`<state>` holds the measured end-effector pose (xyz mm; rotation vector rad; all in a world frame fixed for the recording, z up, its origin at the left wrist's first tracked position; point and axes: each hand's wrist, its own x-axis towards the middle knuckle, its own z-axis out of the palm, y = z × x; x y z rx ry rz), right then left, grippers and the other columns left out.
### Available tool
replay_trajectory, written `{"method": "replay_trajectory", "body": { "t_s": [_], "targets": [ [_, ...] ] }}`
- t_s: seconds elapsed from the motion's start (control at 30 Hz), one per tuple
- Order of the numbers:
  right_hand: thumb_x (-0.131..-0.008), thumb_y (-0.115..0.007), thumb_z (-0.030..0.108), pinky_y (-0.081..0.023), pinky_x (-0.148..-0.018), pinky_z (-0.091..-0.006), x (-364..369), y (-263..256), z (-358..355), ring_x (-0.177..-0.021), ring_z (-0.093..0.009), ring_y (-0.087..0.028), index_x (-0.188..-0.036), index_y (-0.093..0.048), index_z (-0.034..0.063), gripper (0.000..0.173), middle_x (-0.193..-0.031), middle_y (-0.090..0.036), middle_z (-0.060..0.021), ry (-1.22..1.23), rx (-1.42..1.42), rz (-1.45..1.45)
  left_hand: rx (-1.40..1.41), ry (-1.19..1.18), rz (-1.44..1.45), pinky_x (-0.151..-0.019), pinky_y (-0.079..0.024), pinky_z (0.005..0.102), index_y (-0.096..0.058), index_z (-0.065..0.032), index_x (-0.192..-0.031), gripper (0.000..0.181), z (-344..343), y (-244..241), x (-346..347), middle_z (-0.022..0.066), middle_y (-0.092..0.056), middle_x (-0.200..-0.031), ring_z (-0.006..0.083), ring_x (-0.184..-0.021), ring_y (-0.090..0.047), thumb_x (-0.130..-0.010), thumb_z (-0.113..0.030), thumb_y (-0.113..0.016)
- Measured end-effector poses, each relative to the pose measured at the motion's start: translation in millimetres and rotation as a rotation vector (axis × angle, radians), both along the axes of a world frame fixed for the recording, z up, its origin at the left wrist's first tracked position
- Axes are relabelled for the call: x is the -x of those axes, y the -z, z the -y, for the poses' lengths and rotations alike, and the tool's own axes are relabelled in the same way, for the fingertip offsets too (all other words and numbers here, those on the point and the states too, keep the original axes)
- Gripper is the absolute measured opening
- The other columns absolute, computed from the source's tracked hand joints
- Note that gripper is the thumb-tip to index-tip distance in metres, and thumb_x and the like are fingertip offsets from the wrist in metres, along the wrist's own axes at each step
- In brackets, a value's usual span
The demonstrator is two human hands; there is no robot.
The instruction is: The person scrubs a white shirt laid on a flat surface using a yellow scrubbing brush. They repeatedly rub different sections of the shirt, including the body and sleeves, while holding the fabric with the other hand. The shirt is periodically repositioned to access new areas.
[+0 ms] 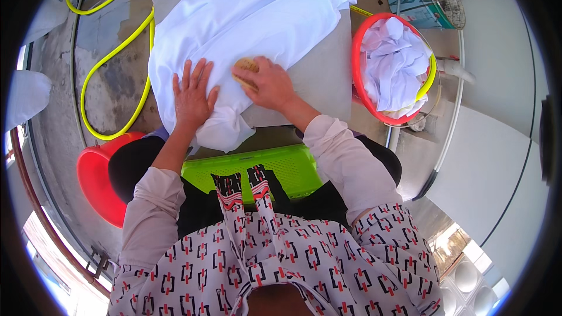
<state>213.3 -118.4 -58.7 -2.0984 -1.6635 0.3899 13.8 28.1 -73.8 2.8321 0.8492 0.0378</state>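
Note:
A white cloth garment [263,22] lies spread over a grey tabletop [320,74], its near end bunched and hanging past the table's front edge. My left hand [193,96] rests flat on the garment, fingers spread, holding nothing. Just right of it, my right hand [268,83] grips a scrubbing brush [246,65] with a tan, oval back, which is against the cloth. The brush's bristles are mostly hidden.
To the right stands a red basin [358,70] heaped with white cloth [393,66], below a dirty paint bucket [426,2]. A yellow hose [92,72] loops on the left floor. A green plastic basket [281,166] is below the table edge; another red basin [99,184] sits lower left.

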Motion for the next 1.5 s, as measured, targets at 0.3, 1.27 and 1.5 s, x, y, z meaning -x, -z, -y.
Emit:
{"method": "replay_trajectory", "body": {
  "t_s": [0.3,1.27,1.5],
  "targets": [
    [-0.078,-0.077,0.037,-0.051,-0.097,-0.0412,-194,-16,19,-0.123,-0.034,-0.06,-0.16,-0.032,0.0264,0.094,-0.138,-0.059,-0.0207,0.66,0.153,-0.576,-0.054,0.005,0.044,-0.123,-0.013,0.0585,-0.036,-0.0271,-0.158,0.063,-3,9,-2,-0.0047,-0.03,-0.165,0.0265,-0.156,-0.019,-0.1,-0.043,-0.055],
    [-0.072,-0.074,0.031,-0.049,-0.092,-0.0336,-297,-67,-87,-0.109,-0.023,-0.061,-0.122,-0.068,0.0124,0.054,-0.118,-0.066,-0.0096,0.102,0.771,-0.136,0.525,-0.544,0.187,-0.079,-0.053,0.0378,-0.07,-0.0072,-0.104,0.024,-16,-53,65,0.0102,-0.074,-0.098,0.0273,-0.087,-0.07,-0.093,-0.029,-0.072],
    [-0.072,-0.07,0.026,-0.05,-0.089,-0.037,-260,-128,-80,-0.108,-0.03,-0.061,-0.157,-0.038,0.0295,0.091,-0.122,-0.065,-0.0164,0.052,0.552,-0.124,0.617,-0.451,0.668,-0.087,-0.048,0.025,-0.071,-0.0041,-0.117,0.019,-26,-128,51,0.0006,-0.068,-0.102,0.0088,-0.094,-0.059,-0.099,-0.007,-0.065]
  ]
}}
